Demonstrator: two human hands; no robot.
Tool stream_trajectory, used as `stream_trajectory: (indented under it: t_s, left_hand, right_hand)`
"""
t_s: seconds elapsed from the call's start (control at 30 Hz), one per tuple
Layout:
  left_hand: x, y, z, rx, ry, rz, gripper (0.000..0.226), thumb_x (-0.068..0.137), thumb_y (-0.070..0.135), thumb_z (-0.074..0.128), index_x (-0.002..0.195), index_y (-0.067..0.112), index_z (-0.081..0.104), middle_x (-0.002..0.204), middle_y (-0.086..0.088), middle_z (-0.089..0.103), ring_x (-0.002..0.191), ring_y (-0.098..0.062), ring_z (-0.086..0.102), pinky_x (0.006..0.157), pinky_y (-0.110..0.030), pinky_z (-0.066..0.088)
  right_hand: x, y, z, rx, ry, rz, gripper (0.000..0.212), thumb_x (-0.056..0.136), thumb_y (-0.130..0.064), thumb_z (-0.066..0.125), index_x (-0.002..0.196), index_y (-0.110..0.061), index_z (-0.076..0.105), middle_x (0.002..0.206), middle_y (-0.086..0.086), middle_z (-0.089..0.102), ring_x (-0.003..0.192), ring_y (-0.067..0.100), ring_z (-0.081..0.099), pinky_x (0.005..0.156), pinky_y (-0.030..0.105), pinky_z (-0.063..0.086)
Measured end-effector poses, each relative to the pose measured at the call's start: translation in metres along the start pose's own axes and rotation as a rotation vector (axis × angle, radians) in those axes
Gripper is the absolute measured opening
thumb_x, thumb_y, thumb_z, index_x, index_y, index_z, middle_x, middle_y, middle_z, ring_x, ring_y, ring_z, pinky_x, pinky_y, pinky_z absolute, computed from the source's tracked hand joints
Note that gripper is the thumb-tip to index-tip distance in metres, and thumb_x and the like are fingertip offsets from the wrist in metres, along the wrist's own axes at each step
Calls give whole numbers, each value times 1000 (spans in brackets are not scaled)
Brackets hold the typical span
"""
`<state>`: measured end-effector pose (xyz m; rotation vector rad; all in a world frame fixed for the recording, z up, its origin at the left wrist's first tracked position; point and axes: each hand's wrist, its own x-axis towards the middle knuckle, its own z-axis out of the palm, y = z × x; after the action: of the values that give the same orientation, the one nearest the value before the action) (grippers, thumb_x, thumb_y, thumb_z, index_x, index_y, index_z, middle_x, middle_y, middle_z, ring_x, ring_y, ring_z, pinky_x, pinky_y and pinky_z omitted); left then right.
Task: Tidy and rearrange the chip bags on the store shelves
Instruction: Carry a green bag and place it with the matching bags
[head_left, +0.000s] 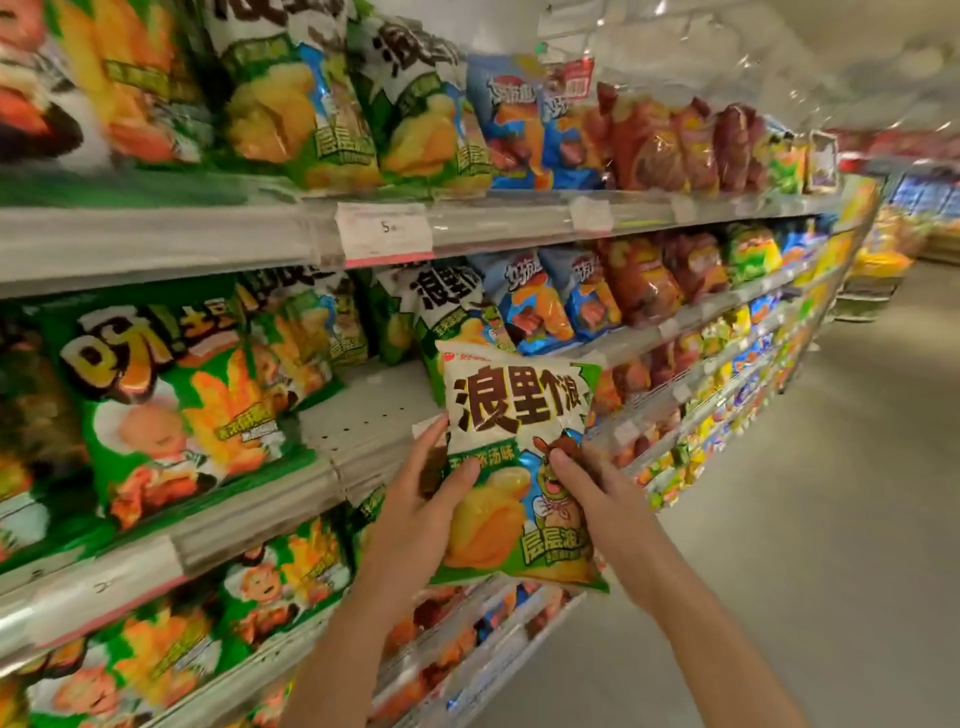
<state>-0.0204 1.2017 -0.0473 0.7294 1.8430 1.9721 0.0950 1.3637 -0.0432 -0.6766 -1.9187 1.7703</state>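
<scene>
The left hand (415, 499) grips the left edge of a puffy white-and-green foil chip bag (514, 467) printed with large dark characters and yellow chips, thumb curled over the front and fingers behind it. The right hand (582, 483) pinches the same bag at its right edge, thumb pressed on the cartoon figure and fingers tucked behind. Between the two hands the bag is held upright and clear of the shelving, in front of the aisle.

Just left of the held bag lies a bare stretch of the white perforated metal shelf (363, 410), open between neighbouring stock. Directly behind the held bag stands a matching white-and-green bag (441, 306) on that shelf. Further left of the held bag leans a large green bag with orange-and-white lettering (166, 400), tilted forward against the shelf lip. Right of the held bag, beyond it, stand blue bags with orange snacks (545, 301) and then dark red bags (644, 280). Above the held bag, a white paper price tag (384, 231) sits on the rail of the next shelf up, under more green-and-white bags (431, 114). Right of the held bag, the pale grey floor (831, 519) of the aisle runs away.
</scene>
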Motion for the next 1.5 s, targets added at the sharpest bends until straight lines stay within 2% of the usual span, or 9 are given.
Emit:
stream_trajectory:
  t_s: [0.2,0.3,0.4,0.57,0.7,0.8,0.9,1.07,1.5]
  left_hand:
    - [49,13,-13,-49,132,84,50,89,39,65,135,54,50,123,22,66,106,-1,67,76,-23,59]
    - [65,21,-21,36,247,101,59,84,50,64,139,53,45,126,19,64,105,-4,69,80,-31,61]
    - [74,29,-25,102,372,168,66,82,57,63,144,51,39,125,27,60,97,8,67,70,-16,57]
    - [80,36,-21,220,503,205,96,69,71,72,150,53,24,139,27,52,115,8,59,92,-24,53]
    - [96,36,-27,227,653,237,86,76,53,75,150,47,30,131,26,55,105,11,62,76,-12,54]
    - [107,35,-39,362,759,246,83,80,55,73,149,48,28,130,28,51,108,18,56,79,-5,49]
    - [117,23,-46,502,759,204,85,85,58,68,154,43,20,137,11,49,126,-5,51,105,-33,48]
    - [130,11,-46,638,751,184,85,88,67,55,155,48,5,153,4,39,138,-16,41,115,-42,37]
    - [128,-1,-54,847,696,167,75,95,67,39,154,50,-3,165,4,11,144,-21,32,101,-26,26]
  right_hand:
    - [76,-25,16,-20,-174,-89,33,92,-55,64,121,-40,64,106,-9,78,96,10,75,81,30,61]
    - [111,-37,31,-25,-249,-143,39,92,-54,63,127,-37,62,110,-17,75,97,-1,71,88,25,58]
    - [141,-47,47,-28,-360,-187,17,98,-47,59,113,-42,64,102,-31,72,98,-14,64,81,12,50]
    - [173,-68,73,-149,-508,-308,15,98,-58,50,107,-51,59,107,-29,63,107,-5,57,85,18,41]
    - [191,-80,73,-164,-586,-442,37,99,-57,50,130,-40,57,118,-20,67,108,-4,61,95,25,48]
    - [213,-82,59,-296,-340,-719,50,99,-50,52,140,-22,53,133,-3,61,118,8,59,100,30,49]
    - [238,-69,47,-662,-32,-960,59,97,-49,56,140,-10,53,145,19,50,134,37,46,109,51,40]
    - [252,-26,49,-924,-95,-867,85,95,-70,38,159,-18,21,169,16,5,156,33,1,123,59,9]
    - [266,-18,51,-882,-14,-896,81,96,-68,40,159,-20,22,170,12,5,157,26,1,126,50,9]
